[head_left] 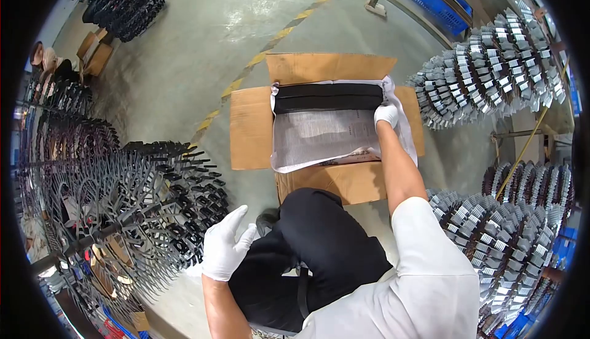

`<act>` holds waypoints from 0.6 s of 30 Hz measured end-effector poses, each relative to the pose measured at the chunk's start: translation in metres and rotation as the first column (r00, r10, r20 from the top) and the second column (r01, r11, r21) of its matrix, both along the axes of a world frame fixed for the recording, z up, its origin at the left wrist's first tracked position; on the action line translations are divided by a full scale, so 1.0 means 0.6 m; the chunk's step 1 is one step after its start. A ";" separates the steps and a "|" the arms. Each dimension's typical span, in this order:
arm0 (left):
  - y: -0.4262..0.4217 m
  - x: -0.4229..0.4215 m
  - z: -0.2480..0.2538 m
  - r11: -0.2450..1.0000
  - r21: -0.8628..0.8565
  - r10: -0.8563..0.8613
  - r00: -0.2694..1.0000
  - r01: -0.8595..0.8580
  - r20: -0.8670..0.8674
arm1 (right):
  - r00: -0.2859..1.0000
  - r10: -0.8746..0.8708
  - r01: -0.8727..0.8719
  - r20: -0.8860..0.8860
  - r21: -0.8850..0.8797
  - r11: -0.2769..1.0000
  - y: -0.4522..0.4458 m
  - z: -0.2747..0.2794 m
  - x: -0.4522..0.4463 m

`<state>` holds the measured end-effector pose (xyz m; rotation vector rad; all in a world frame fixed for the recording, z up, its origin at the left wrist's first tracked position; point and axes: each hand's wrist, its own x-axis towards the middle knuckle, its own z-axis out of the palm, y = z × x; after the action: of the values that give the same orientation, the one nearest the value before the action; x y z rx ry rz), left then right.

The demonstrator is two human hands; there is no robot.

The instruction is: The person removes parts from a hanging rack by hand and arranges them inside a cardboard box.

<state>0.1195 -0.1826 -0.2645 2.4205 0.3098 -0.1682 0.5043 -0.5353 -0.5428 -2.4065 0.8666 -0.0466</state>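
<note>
An open cardboard box [332, 67] sits on the floor before my knees, its flaps folded outward. White plastic wrap [402, 118] lines it and overhangs the rim. Long black pieces [329, 97] lie side by side along the far wall of the box. A sheet of translucent packing foam [322, 131] covers the nearer part. My right hand [386, 115], in a white glove, is closed at the right end of the black pieces; its fingertips are hidden. My left hand [226, 245], also gloved, is held above my left side with thumb and fingers apart, holding nothing.
Racks of black metal parts [141, 197] crowd the left. Grey finned parts [491, 68] hang in rows on the right. A blue crate [433, 1] stands at the back right. Yellow-black floor tape [270, 45] runs behind the box. A person [49, 59] is at the far left.
</note>
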 end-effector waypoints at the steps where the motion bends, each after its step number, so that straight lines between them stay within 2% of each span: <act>1: 0.001 -0.001 -0.001 1.000 -0.003 0.002 1.000 -0.002 -0.017 | 0.999 0.047 -0.047 0.002 -0.077 0.996 0.007 0.013 -0.009; 2: 0.002 0.001 0.000 1.000 0.001 -0.003 1.000 0.003 -0.001 | 0.996 0.095 -0.093 0.003 -0.153 0.984 0.015 0.028 -0.015; 5: 0.000 0.006 0.003 1.000 0.007 -0.026 0.999 0.026 0.037 | 0.986 0.149 -0.134 0.080 -0.167 0.977 0.006 0.008 -0.013; 11: 0.006 0.013 0.002 0.996 0.024 -0.084 0.993 0.082 0.088 | 0.984 0.127 -0.115 0.126 -0.099 0.988 0.000 0.000 -0.016; 14: 0.007 0.011 0.004 0.995 0.028 -0.099 0.986 0.096 0.135 | 0.964 0.160 -0.100 0.211 -0.270 0.958 -0.006 -0.028 -0.012; 15: 0.006 0.013 0.009 0.996 0.031 -0.083 0.987 0.080 0.136 | 0.946 0.286 -0.203 0.150 -0.412 0.888 -0.112 -0.170 0.059; 16: 0.010 0.007 0.019 0.998 0.050 -0.055 0.991 0.049 0.126 | 0.956 0.289 -0.283 -0.052 -0.432 0.856 -0.119 -0.145 0.069; 17: 0.011 0.000 0.039 0.993 0.112 -0.046 0.994 0.035 0.097 | 0.939 0.292 -0.338 -0.180 -0.337 0.879 -0.008 0.063 -0.008; 18: 0.012 -0.007 0.062 0.983 0.181 -0.037 0.997 0.024 0.064 | 0.895 0.389 -0.442 -0.218 -0.318 0.839 -0.026 0.054 0.006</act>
<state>0.1152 -0.1756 -0.2273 2.6051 0.2672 -0.0742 0.5080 -0.5511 -0.5105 -2.9299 0.3931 0.1535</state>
